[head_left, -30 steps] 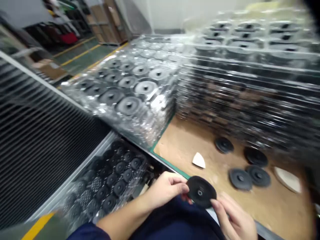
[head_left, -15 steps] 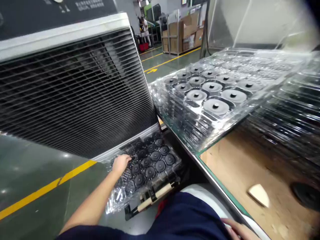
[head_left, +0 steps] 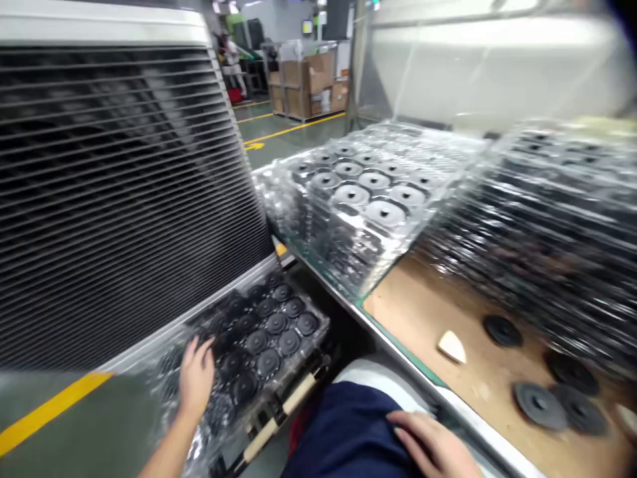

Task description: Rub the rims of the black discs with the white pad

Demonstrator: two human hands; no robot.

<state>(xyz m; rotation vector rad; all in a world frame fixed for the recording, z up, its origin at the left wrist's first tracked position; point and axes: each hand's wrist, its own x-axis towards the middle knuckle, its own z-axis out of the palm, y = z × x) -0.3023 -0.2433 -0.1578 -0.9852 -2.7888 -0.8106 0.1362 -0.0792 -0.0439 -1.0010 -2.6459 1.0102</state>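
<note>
Black discs (head_left: 269, 342) in a clear blister tray (head_left: 318, 326), low beside the bench

Dark, round, hub-centred, they fill the tray's pockets. Left hand (head_left: 196, 377) lies open on the near rows, grasping nothing; right hand (head_left: 432, 446) rests flat on the lap, empty. Louvred grille (head_left: 119, 192) crowds the tray's far edge; bench edge (head_left: 398, 345) bounds its right, with stacked trays (head_left: 363, 199) beyond.
</note>
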